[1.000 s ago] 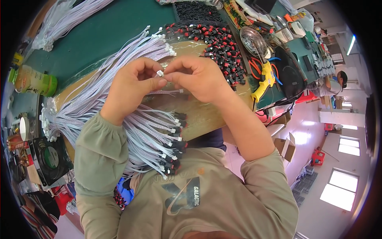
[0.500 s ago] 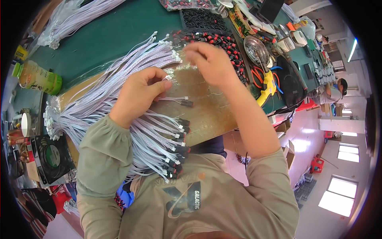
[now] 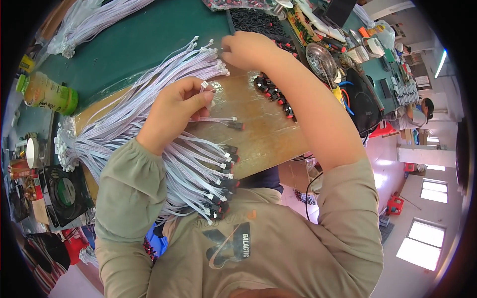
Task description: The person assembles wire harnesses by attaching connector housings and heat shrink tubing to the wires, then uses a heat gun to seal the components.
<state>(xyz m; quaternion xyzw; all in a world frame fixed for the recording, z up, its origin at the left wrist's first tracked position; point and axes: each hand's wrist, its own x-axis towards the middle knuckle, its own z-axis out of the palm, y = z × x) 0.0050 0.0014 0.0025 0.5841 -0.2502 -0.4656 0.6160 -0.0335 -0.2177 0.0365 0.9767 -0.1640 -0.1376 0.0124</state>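
- your left hand (image 3: pixel 171 113) is narrowed to a pinch, with a white plug (image 3: pixel 204 85) between thumb and forefinger, above the brown board (image 3: pixel 268 131).
- your right hand (image 3: pixel 251 49) is by the board's far edge, fingers curled, next to the black and red caps (image 3: pixel 272 93); whether it holds anything, i cannot tell.
- those caps lie along the board's right side, partly hidden under your right forearm.
- the upper bundle of white wires (image 3: pixel 154 87) runs from the board's left end toward its far edge, its plugs bunched just beside your left hand.
- the lower bundle (image 3: pixel 191 171) fans out toward the board's near edge, with black caps at its ends (image 3: pixel 229 183).
- between the two bundles, a black cap (image 3: pixel 236 126) lies on the board next to a wire with a white plug.
- on the green worktop (image 3: pixel 119 47), a tub of black parts (image 3: pixel 251 21) stands beyond your right hand.
- a metal bowl (image 3: pixel 320 59) is to the right of your forearm.
- a bottle (image 3: pixel 49 94) stands off the board's left edge.
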